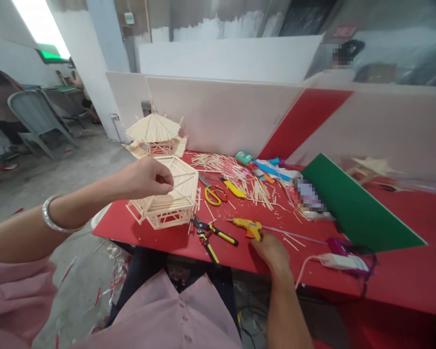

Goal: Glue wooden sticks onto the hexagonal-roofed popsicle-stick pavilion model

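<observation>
My left hand [153, 178] is over the roof of a small pavilion model [179, 186] built of thin wooden sticks. Its fingers are pinched together at the roof's surface; whatever they hold, if anything, is too small to make out. On the right, my right hand [272, 249] grips the handle of a yellow hot glue gun [247, 227], whose nozzle points left toward the model. Yellow-and-black pliers [210, 236] lie with handles spread between the model and the glue gun. Behind them are scissors [212, 194] with yellow and red handles.
A second stick pavilion [154, 128] stands at the back left. Loose sticks [259, 191] and a yellow cutter [234, 188] lie mid-table. At right, a green board [363, 203] leans over the red table, near a white power strip [343, 262] with cords. Pale panels [221, 111] stand behind.
</observation>
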Available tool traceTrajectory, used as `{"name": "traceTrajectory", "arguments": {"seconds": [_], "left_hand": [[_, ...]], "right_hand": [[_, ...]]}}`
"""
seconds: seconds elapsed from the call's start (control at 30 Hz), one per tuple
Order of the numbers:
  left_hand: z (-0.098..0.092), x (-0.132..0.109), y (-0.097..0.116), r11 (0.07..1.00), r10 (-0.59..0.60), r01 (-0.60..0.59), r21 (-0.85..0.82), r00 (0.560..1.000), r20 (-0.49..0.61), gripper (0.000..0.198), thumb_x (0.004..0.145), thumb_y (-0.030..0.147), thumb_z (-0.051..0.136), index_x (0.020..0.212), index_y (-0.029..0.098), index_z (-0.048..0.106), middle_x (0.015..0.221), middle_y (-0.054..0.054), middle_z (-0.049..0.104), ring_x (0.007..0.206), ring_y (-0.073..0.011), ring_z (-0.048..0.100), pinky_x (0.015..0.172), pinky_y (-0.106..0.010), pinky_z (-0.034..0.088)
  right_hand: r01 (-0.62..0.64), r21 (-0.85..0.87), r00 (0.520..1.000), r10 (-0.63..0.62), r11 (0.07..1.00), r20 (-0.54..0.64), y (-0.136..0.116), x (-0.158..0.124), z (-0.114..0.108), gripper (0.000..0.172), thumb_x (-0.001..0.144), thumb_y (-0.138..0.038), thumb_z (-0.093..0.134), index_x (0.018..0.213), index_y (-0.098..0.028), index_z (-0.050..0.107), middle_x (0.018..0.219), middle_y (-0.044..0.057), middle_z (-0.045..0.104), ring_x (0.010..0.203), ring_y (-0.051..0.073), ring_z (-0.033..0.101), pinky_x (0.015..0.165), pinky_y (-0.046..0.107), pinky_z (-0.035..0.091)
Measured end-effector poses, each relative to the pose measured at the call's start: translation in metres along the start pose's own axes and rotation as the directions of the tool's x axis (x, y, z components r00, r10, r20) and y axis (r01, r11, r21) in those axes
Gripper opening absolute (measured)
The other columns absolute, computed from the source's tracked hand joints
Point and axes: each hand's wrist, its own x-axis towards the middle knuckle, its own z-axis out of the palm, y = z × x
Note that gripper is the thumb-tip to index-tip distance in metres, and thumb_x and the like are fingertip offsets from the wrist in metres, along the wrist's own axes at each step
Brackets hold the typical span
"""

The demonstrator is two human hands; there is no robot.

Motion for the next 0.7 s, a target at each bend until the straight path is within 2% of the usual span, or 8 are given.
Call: {"name": "traceTrajectory", "arguments": {"seconds": [0.13, 0.27, 0.33, 0.4, 0.47, 0.5, 0.6, 0.7], "left_hand": [[-0.004, -0.003, -0.008, 0.982, -0.056, 0.05, -0.18, 0.998, -0.027, 0.018, 0.07, 0.033, 0.063, 0.073, 0.017, 0.072, 0.061, 0.0, 0.063, 0.056, -0.0092, 0.048, 0.054, -0.024, 0.033], [0.0, -0.01, -0.018, 0.941, -0.076, 0.071, -0.33, 0.997, -0.005, 0.018, 0.069, 0.033, 0.065, 0.074, 0.017, 0.072, 0.061, 0.001, 0.062, 0.055, -0.0084, 0.046, 0.052, -0.024, 0.034], [0.003, -0.013, -0.021, 0.932, -0.047, 0.041, -0.361, 0.999, -0.006, 0.016, 0.069, 0.03, 0.064, 0.072, 0.016, 0.072, 0.06, 0.001, 0.061, 0.054, -0.0076, 0.045, 0.051, -0.023, 0.033], [0.004, -0.014, -0.022, 0.925, -0.021, 0.009, -0.379, 0.999, -0.027, 0.014, 0.069, 0.027, 0.064, 0.071, 0.016, 0.071, 0.059, 0.002, 0.06, 0.053, -0.0068, 0.044, 0.05, -0.022, 0.033], [0.005, -0.014, -0.023, 0.918, -0.019, -0.001, -0.397, 0.999, -0.048, 0.013, 0.069, 0.026, 0.064, 0.071, 0.016, 0.071, 0.058, 0.002, 0.06, 0.052, -0.0065, 0.044, 0.05, -0.022, 0.034], [0.005, -0.015, -0.023, 0.913, -0.025, 0.002, -0.408, 0.998, -0.05, 0.012, 0.069, 0.025, 0.064, 0.071, 0.015, 0.071, 0.058, 0.002, 0.06, 0.052, -0.0065, 0.045, 0.05, -0.022, 0.034], [0.005, -0.016, -0.025, 0.894, -0.038, 0.023, -0.448, 0.999, -0.023, 0.011, 0.07, 0.025, 0.065, 0.07, 0.016, 0.071, 0.057, 0.002, 0.061, 0.051, -0.0068, 0.047, 0.049, -0.021, 0.035], [0.005, -0.018, -0.026, 0.865, -0.063, 0.061, -0.498, 0.998, 0.013, 0.008, 0.069, 0.023, 0.067, 0.069, 0.016, 0.07, 0.057, 0.002, 0.062, 0.051, -0.0069, 0.05, 0.049, -0.021, 0.038]], "right_hand": [[0.023, 0.104, 0.999, -0.02, 0.994, -0.028, -0.003, 0.006, 0.0, 0.028, 0.073, -0.024, 0.053, 0.094, -0.013, 0.069, 0.086, 0.016, 0.073, 0.081, 0.028, 0.068, 0.067, 0.033, 0.046], [0.091, 0.285, 0.994, -0.067, 0.954, -0.092, -0.009, -0.011, -0.01, 0.044, 0.081, -0.038, 0.047, 0.116, -0.014, 0.058, 0.087, 0.008, 0.07, 0.073, 0.022, 0.067, 0.066, 0.031, 0.049], [0.161, 0.462, 0.982, -0.096, 0.872, -0.16, -0.017, -0.027, -0.02, 0.045, 0.079, -0.045, 0.05, 0.114, -0.017, 0.057, 0.081, 0.003, 0.065, 0.068, 0.019, 0.062, 0.064, 0.029, 0.048], [0.26, 0.635, 0.962, -0.137, 0.728, -0.236, -0.031, -0.045, -0.033, 0.04, 0.075, -0.046, 0.058, 0.104, -0.018, 0.059, 0.077, 0.001, 0.061, 0.067, 0.017, 0.057, 0.063, 0.028, 0.046], [0.363, 0.701, 0.931, -0.212, 0.614, -0.297, -0.05, -0.064, -0.048, 0.037, 0.074, -0.046, 0.062, 0.1, -0.019, 0.06, 0.083, 0.002, 0.06, 0.072, 0.016, 0.056, 0.065, 0.028, 0.045], [0.412, 0.687, 0.911, -0.247, 0.599, -0.331, -0.061, -0.073, -0.054, 0.038, 0.075, -0.047, 0.063, 0.102, -0.02, 0.06, 0.085, 0.002, 0.06, 0.074, 0.016, 0.056, 0.065, 0.028, 0.045], [0.573, 0.438, 0.796, -0.345, 0.693, -0.496, -0.1, -0.094, -0.067, 0.043, 0.073, -0.051, 0.07, 0.099, -0.02, 0.057, 0.078, -0.001, 0.055, 0.064, 0.014, 0.051, 0.061, 0.028, 0.044], [0.673, 0.018, 0.552, -0.485, 0.739, -0.679, -0.135, -0.104, -0.069, 0.036, 0.073, -0.048, 0.074, 0.082, -0.021, 0.051, 0.071, -0.003, 0.047, 0.061, 0.013, 0.047, 0.057, 0.026, 0.04]]}}
